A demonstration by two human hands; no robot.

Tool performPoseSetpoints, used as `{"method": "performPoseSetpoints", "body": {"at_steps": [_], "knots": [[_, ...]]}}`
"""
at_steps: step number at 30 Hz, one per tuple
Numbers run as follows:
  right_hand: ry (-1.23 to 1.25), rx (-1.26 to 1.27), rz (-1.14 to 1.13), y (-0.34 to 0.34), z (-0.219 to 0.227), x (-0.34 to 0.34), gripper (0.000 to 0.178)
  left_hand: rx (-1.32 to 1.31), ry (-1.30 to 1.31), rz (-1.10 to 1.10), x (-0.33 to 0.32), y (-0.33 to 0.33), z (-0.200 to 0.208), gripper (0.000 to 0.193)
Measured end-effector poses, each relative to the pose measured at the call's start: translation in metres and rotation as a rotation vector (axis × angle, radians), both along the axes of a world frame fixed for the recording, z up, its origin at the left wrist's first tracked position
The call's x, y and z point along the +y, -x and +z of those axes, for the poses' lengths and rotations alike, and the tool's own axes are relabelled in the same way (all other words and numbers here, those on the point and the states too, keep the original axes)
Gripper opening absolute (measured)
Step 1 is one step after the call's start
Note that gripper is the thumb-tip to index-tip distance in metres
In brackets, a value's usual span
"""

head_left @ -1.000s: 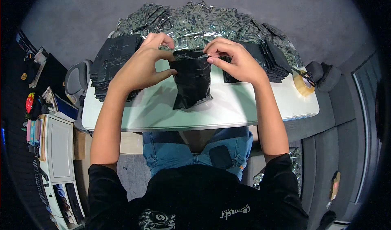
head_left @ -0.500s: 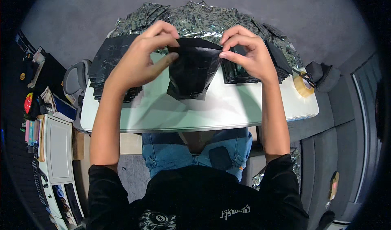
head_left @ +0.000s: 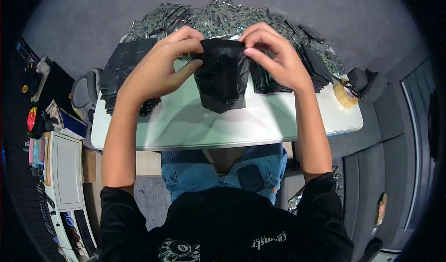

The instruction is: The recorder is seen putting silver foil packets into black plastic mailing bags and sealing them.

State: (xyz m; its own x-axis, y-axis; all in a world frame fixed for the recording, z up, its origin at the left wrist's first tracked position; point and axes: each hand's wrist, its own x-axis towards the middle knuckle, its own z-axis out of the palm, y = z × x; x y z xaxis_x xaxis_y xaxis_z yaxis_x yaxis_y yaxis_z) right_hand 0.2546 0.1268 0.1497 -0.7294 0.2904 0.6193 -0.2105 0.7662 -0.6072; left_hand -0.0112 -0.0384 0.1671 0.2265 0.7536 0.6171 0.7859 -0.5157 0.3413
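A glossy black pouch (head_left: pixel 220 78) hangs upright above the white table (head_left: pixel 218 134), its mouth at the top. My left hand (head_left: pixel 165 64) is closed on the pouch's upper left edge, fingers behind and thumb in front. At the upper right corner, my right hand (head_left: pixel 276 55) pinches the rim between thumb and fingertips. Left of the pouch lies a stack of flat black pouches (head_left: pixel 125 69). More black pouches (head_left: pixel 272 83) lie to the right, partly hidden behind my right hand and forearm.
Shiny dark camouflage-patterned packets (head_left: pixel 223 20) are heaped along the far table edge. On the right end sit a roll of yellowish tape (head_left: pixel 345 97) and black-handled scissors (head_left: pixel 349 86). A grey sofa (head_left: pixel 367 178) stands at right, a white cabinet (head_left: pixel 67 174) at left.
My right hand has moved a little left and up, bringing the rim's corners closer together. The pouch hangs straighter, and its bottom has swung slightly right. My left hand has barely moved.
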Motion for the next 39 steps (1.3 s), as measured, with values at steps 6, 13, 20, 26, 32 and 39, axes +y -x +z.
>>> {"method": "performPoseSetpoints", "body": {"at_steps": [6, 13, 20, 26, 32, 39], "knots": [[0.169, -0.010, -0.209, 0.015, 0.003, -0.017, 0.021, -0.146, -0.089, 0.268, 0.012, -0.009, -0.019, 0.060], [0.092, 0.030, -0.502, 0.061, 0.009, -0.037, 0.020, -0.543, 0.146, 0.219, 0.000, -0.086, -0.087, 0.116], [-0.043, -0.150, -0.536, 0.050, 0.019, -0.035, 0.034, -0.862, 0.312, 0.162, 0.012, -0.069, -0.128, 0.047], [-0.110, -0.234, -0.247, 0.000, -0.025, 0.008, 0.034, -0.976, 0.387, -0.051, 0.009, -0.033, -0.151, 0.040], [-0.068, -0.218, -0.161, -0.011, -0.019, -0.005, 0.020, -0.961, 0.396, -0.089, 0.012, -0.027, -0.152, 0.047], [-0.133, -0.067, -0.210, -0.027, -0.018, -0.068, 0.039, -0.769, 0.208, 0.009, -0.027, -0.034, -0.149, 0.036]]}}
